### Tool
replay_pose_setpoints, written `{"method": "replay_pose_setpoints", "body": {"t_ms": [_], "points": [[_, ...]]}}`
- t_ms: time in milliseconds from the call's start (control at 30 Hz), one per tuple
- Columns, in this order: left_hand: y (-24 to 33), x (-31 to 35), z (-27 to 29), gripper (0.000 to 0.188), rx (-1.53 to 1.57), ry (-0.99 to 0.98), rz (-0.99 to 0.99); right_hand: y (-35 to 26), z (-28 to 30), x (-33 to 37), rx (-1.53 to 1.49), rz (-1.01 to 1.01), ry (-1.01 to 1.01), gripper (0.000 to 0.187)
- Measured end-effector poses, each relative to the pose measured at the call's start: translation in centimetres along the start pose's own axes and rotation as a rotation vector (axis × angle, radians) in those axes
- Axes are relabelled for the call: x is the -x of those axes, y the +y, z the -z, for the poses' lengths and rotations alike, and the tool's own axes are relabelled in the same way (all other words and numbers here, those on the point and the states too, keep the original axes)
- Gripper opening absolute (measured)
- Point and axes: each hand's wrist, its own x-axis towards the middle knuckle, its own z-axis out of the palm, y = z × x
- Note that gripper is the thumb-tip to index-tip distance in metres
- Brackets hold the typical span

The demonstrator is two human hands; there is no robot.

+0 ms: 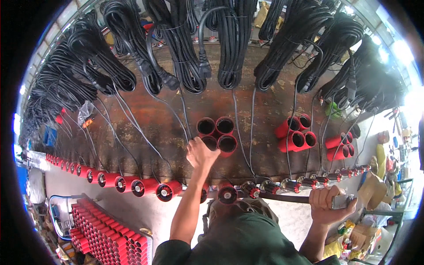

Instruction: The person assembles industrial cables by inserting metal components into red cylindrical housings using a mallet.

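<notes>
My left hand is closed around the near-left red tube of a tight cluster. The other red tubes in that cluster stand with their dark open ends up. At lower right, my right hand is wrapped around a dark bar-like tool with a shiny metal end beside my thumb. Just in front of my body, a red housing with a round metal centre sits at the table's near edge. What the tool's far end touches cannot be made out.
Bundled black cables hang along the far side, their leads crossing the worn table. Red housings and bare motor-like cores line the near edge. More red tubes stand to the right; a rack of them is lower left.
</notes>
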Motion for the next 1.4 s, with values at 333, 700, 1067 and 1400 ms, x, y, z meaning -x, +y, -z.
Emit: {"method": "replay_pose_setpoints", "body": {"t_ms": [333, 700, 1067, 1400], "points": [[-1.3, 8.0, 12.6, 0.1, 1.584, -0.034, -0.418, -6.4, 5.9, -3.5, -0.02, 0.103, -0.051, 0.06], [7.5, 24.5, 1.9, 0.081, 1.032, 0.193, -0.331, -12.4, 6.5, -14.3, -0.722, -0.224, -0.338, 0.033], [10.1, 26.1, 1.5, 0.07, 1.023, 0.19, -0.434, -7.3, 4.5, -15.0, -0.472, -0.343, -0.803, 0.041], [10.2, 27.5, -3.3, 0.079, 1.358, 0.097, -0.161, 2.4, -1.8, -9.6, -0.194, -0.635, -1.036, 0.062]]}}
